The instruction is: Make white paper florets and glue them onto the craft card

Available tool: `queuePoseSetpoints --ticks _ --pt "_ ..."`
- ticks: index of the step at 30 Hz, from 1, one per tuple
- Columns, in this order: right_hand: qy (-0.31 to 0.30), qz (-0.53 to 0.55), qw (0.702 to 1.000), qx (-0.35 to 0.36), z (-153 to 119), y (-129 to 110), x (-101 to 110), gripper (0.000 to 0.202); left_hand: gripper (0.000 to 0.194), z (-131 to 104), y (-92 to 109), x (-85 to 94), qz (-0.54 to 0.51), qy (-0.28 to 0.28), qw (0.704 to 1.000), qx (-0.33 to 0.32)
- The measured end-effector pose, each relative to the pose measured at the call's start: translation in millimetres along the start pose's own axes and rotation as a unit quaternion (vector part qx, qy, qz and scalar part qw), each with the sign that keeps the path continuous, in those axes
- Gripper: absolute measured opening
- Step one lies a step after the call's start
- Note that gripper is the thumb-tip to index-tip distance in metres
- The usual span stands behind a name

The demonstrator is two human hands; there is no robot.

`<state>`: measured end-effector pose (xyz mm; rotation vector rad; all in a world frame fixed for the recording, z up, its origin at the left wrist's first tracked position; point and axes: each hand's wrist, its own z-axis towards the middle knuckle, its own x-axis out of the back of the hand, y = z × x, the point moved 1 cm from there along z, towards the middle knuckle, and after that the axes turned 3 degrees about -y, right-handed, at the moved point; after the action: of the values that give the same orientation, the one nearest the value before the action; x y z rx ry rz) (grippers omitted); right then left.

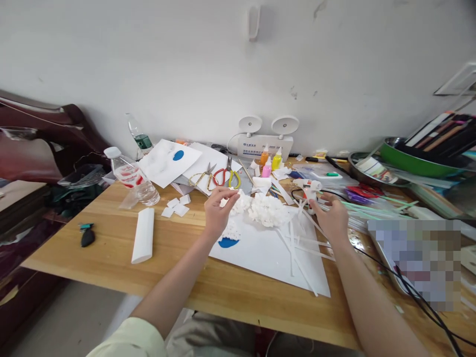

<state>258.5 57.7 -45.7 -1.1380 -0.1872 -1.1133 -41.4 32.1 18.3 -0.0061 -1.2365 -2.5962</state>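
Observation:
My left hand (218, 209) is closed in a pinch above the sheet; what its fingertips hold is too small to make out. Close beside and beneath it lie ruffled white paper clusters (268, 209) on a white sheet (267, 263) with a blue patch (228, 242). On the right, my right hand (332, 217) has thumb and fingers apart, close to a white and orange glue gun (311, 191). Contact between that hand and the glue gun cannot be made out. Thin white strips (297, 253) lie across the sheet's right side.
Small white paper squares (177, 206), a white roll (143, 235) and a water bottle (133, 177) stand or lie left. Behind are scissors (226, 173) and paint bottles (266, 167). A tray (385, 253) and black cables (405, 282) occupy the right.

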Motion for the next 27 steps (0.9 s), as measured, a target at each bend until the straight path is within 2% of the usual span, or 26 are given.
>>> queuePoseSetpoints --ticks 3,5,9,11,14,20,23,27 --pt "0.056 0.014 0.998 -0.008 -4.0 4.2 3.6 0.041 0.009 -0.2 8.9 22.4 0.106 -0.099 0.983 -0.112" --pt "0.075 0.026 0.997 -0.016 -7.2 6.4 8.6 0.038 0.009 -3.2 11.4 39.1 0.172 -0.189 0.949 -0.186" --pt "0.099 0.061 0.993 -0.024 -11.9 5.8 17.4 0.032 0.014 -13.3 7.8 64.7 0.285 -0.395 0.832 -0.266" --pt "0.103 0.07 0.992 -0.022 -12.8 3.8 18.6 0.031 0.018 -17.8 4.8 70.8 0.321 -0.454 0.781 -0.283" --pt "0.101 0.074 0.992 -0.017 -13.3 1.4 18.1 0.03 0.018 -21.7 1.5 72.0 0.342 -0.497 0.741 -0.293" --pt "0.098 0.081 0.992 -0.018 -15.1 -2.6 21.1 0.028 0.023 -23.0 -3.0 66.4 0.336 -0.538 0.712 -0.301" --pt "0.098 0.088 0.991 -0.028 -14.7 -4.7 22.9 0.028 0.023 -22.8 -5.8 65.0 0.333 -0.551 0.705 -0.296" --pt "0.096 0.093 0.991 -0.029 -13.6 -5.2 23.4 0.028 0.023 -22.0 -9.2 63.5 0.313 -0.557 0.714 -0.285"
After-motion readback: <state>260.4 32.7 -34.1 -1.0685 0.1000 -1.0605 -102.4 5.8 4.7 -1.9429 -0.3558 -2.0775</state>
